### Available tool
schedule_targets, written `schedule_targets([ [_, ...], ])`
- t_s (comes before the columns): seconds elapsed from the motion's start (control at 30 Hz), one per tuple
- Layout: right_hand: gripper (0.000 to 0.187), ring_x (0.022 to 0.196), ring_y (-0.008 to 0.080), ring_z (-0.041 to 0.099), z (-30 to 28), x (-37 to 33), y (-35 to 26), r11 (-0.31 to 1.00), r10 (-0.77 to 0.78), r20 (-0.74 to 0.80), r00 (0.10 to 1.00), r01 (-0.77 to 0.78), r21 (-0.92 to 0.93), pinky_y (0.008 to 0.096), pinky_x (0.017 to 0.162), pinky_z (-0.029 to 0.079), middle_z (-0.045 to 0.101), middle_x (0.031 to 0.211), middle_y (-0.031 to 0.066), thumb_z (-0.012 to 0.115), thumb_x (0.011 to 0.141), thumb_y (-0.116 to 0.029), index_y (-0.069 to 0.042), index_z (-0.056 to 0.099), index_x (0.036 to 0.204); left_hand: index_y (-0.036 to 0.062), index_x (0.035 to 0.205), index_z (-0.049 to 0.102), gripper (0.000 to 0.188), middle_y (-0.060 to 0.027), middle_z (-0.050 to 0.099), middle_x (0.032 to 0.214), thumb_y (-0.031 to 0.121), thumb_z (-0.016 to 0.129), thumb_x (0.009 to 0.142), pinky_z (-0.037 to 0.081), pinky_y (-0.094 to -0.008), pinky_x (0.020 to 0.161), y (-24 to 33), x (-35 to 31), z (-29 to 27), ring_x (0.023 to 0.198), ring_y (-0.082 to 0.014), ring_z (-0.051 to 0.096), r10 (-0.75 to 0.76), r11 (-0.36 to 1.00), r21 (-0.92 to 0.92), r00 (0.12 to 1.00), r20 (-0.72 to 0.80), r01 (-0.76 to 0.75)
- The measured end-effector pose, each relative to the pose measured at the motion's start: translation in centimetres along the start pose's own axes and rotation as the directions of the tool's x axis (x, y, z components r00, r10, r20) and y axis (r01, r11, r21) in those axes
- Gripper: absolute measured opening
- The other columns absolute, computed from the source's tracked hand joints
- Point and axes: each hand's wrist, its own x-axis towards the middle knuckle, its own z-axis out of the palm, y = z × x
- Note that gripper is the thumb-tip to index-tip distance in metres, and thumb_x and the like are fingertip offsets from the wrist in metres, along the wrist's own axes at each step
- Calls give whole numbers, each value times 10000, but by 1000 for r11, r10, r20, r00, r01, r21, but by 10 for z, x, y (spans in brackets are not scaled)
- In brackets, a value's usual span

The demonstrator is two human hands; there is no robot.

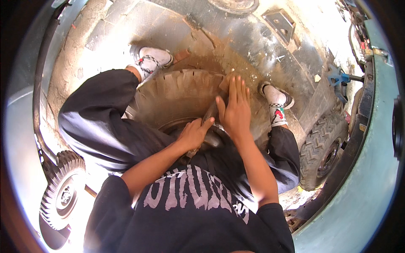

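Note:
A large worn tire lies between my legs, dusty brown, with a wheel rim partly showing at its near side. My left hand is wrapped round a dark, bar-like tool that slants over the tire toward its far right edge. The tool's far end is partly hidden behind my right hand, so its exact kind cannot be told. My right hand is stretched out flat beside the tool's far part, fingers straight and thumb apart. Whether its palm touches the tool or the tire is hidden.
Treaded wheels stand at left and right, near pale blue vehicle bodies. A metal bracket and another round wheel part lie at the back. A blue tool is at right; a reddish block lies by my left shoe.

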Motion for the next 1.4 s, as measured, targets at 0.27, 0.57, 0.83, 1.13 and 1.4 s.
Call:
schedule_targets([
  [0.27, 661, 1506, 464, 435, 1, 19, 14, 996, 89, -7, 996, -89, 9, 581, 1268, 288, 470, 1604, 303, 604, 1063, -358, 43, 452, 1566, -114, 1128, 677, 855, -380, 698, 983, 698, 416, 1067, 510, -545, 909, 22, -9, -5, 1014, -516, 711, -184, 980, -54, 972, 145, 194],
  [0.57, 676, 1523, 469, 408, 2, 30, 10, 989, 145, 6, 989, -146, 23, 564, 1271, 293, 429, 1635, 301, 597, 1068, -368, 50, 439, 1576, -82, 993, 615, 783, -221, 608, 695, 671, 420, 1079, 525, -478, 724, 27, -11, -8, 649, -374, 675, -159, 981, -87, 978, 133, 171],
  [0.83, 670, 1521, 483, 399, 0, -4, -3, 996, 84, -23, 996, -83, 43, 561, 1274, 288, 440, 1632, 290, 575, 1083, -365, 30, 412, 1599, -123, 1094, 624, 803, -290, 664, 841, 652, 416, 1084, 531, -502, 801, 21, -8, -6, 755, -408, 713, -104, 994, -23, 991, 81, 106],
  [1.13, 928, 1585, 469, 293, 0, -23, -25, 996, 85, 50, 995, -86, 17, 560, 1301, 222, 334, 1682, 323, 618, 1025, -567, 76, 323, 1626, -151, 1193, 627, 823, -362, 677, 1026, 633, 398, 1094, 514, -544, 931, -23, 11, 7, 995, -464, 721, 146, 985, 92, 989, 10, -146],
  [1.4, 1045, 1590, 494, 266, -1, -9, -14, 992, 118, 80, 990, -121, 33, 573, 1305, 193, 288, 1706, 322, 635, 984, -643, 77, 273, 1649, -130, 1239, 625, 795, -363, 645, 1183, 599, 333, 1118, 445, -546, 1033, -8, 0, 1, 1199, -536, 590, 128, 979, 160, 992, 11, -129],
])
